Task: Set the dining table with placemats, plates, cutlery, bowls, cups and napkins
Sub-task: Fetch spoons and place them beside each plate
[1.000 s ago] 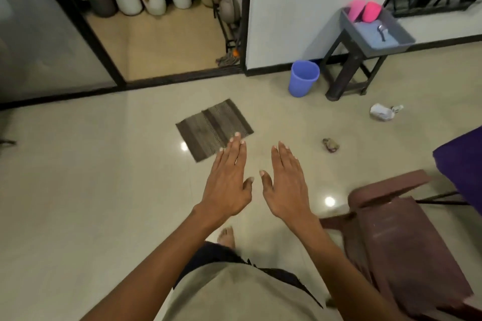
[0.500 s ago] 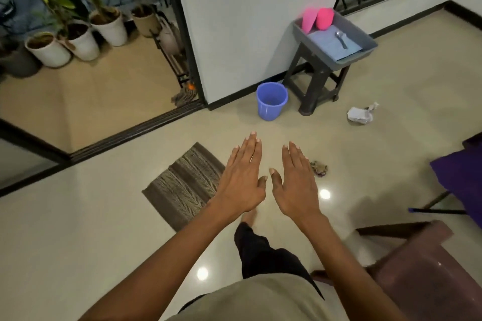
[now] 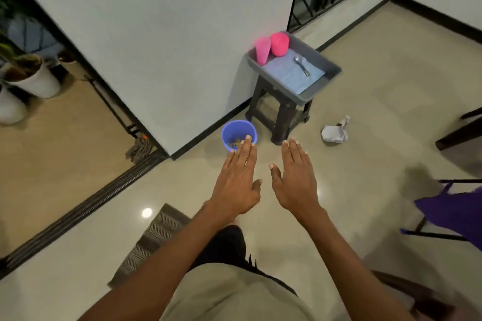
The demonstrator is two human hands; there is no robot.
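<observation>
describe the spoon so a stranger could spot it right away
Find the dark stool by the white wall; a grey tray sits on it. The spoon lies on the blue cloth inside, the only metal thing, right of two pink cups.

A grey tray [image 3: 329, 73] sits on a dark stool against the far white wall, tilted a little toward the right. Inside it a pale blue folded cloth [image 3: 292, 74], napkin or placemat, lies flat with a metal spoon [image 3: 302, 65] resting on top, bowl end toward the wall. Two pink cups [image 3: 272, 45] stand upside down side by side at the tray's far left corner, touching the cloth's edge.
</observation>
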